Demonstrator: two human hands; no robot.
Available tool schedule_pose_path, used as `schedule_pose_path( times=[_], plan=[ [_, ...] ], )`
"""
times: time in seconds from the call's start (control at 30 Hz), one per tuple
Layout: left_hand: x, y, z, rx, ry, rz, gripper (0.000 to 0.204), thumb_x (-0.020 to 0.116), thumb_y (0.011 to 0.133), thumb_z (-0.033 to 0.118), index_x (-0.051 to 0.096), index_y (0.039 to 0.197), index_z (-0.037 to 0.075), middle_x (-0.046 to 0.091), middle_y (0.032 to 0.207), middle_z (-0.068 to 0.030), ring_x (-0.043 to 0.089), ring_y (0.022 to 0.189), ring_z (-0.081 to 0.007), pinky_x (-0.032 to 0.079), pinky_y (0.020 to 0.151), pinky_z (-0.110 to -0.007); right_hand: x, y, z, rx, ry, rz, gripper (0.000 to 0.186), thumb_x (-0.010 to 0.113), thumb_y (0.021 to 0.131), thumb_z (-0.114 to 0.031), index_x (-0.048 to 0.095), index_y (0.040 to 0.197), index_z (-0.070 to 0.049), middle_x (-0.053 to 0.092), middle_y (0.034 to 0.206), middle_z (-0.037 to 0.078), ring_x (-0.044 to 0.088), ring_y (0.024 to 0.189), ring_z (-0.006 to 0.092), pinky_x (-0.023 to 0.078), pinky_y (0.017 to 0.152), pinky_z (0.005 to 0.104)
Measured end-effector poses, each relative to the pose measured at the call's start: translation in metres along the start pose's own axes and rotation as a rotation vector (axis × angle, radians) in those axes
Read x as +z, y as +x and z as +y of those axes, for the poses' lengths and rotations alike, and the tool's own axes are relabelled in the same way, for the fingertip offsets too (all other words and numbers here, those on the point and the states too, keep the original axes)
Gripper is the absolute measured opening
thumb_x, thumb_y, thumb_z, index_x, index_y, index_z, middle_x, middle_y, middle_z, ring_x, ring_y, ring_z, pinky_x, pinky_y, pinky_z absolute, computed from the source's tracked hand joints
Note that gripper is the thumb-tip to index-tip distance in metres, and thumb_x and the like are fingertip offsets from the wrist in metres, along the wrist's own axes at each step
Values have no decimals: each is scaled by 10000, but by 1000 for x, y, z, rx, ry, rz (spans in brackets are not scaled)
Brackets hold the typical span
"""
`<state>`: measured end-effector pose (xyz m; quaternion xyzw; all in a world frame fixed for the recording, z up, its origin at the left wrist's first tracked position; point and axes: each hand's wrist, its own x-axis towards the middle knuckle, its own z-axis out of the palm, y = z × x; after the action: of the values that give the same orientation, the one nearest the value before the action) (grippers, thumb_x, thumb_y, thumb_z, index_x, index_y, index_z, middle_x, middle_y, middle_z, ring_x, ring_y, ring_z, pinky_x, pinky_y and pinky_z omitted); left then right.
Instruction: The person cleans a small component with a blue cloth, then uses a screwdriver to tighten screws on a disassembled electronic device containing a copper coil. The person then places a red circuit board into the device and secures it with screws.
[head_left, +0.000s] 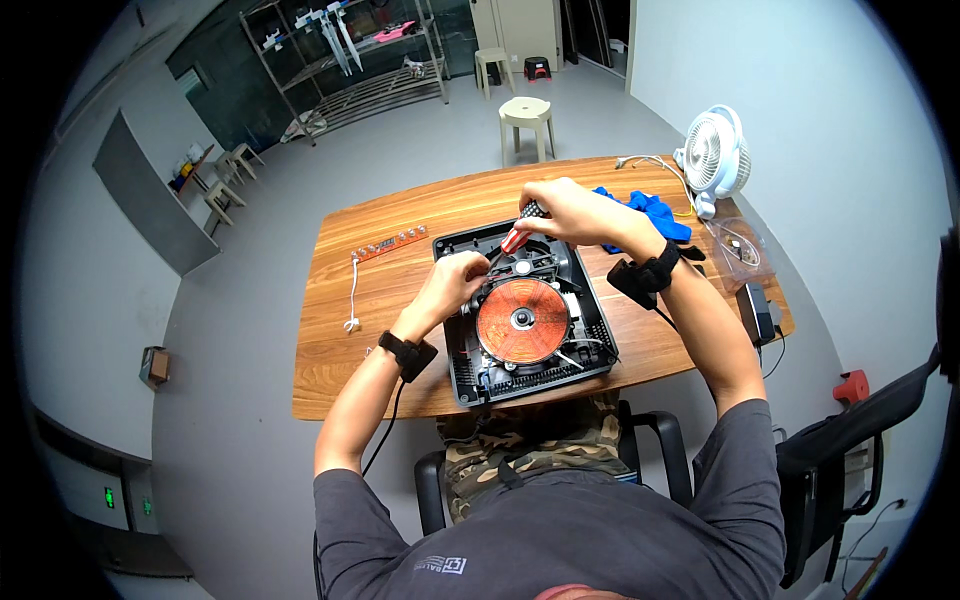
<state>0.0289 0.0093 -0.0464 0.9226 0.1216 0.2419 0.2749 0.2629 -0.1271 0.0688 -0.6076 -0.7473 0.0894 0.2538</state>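
An opened induction cooker (455, 370) lies on the wooden table in front of me, its black casing showing the insides. A round copper coil (500, 325) fills its middle, with a dark fan part behind it. My right hand (565, 212) grips a screwdriver (514, 241) by its red, white and dark handle. The tool is tilted over the far part of the casing; its tip cannot be made out. My left hand (462, 280) is at the casing's left side beside the coil, fingertips pinched together. Whatever sits between those fingertips is too small to name.
Left of the cooker lies an orange control strip (392, 243) with a white cable (353, 295). A blue cloth (650, 212), a white fan (712, 155), a clear plastic bag (740, 250) and a black box-shaped device (755, 312) stand along the right side. A stool (526, 112) is beyond the table.
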Motion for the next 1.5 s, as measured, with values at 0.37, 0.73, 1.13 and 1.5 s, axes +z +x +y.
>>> schedule_pose_path(
  times=[0.37,0.73,1.13,1.5],
  plan=[
    [6,-1,-7,54,50,37,226,776,825,82,690,1025,23,703,887,-128,702,818,-285,566,768,-371,3,6,-10,48,-43,-10,430,706,933,-371,625,1082,24,692,933,283,679,930,446,544,797,492],
    [7,4,-43,-55,194,-135,395,828,767,242,739,1085,26,591,1214,-162,544,1202,-331,453,1050,-414,13,27,0,-25,-162,-42,364,723,917,-296,603,1070,12,695,950,241,670,925,430,535,785,489],
    [24,3,-46,-159,181,-78,343,831,767,232,747,1021,18,654,1105,-157,620,1122,-330,491,994,-415,25,50,-11,-77,-202,-160,326,732,899,-277,617,1042,-7,692,952,207,668,907,417,531,766,487],
    [27,5,-52,-196,202,-94,341,840,759,228,751,1014,21,673,1089,-159,622,1120,-334,488,993,-417,22,57,-17,-59,-236,-200,320,735,895,-284,627,1010,-5,699,943,204,676,898,415,537,757,485]
  ],
)
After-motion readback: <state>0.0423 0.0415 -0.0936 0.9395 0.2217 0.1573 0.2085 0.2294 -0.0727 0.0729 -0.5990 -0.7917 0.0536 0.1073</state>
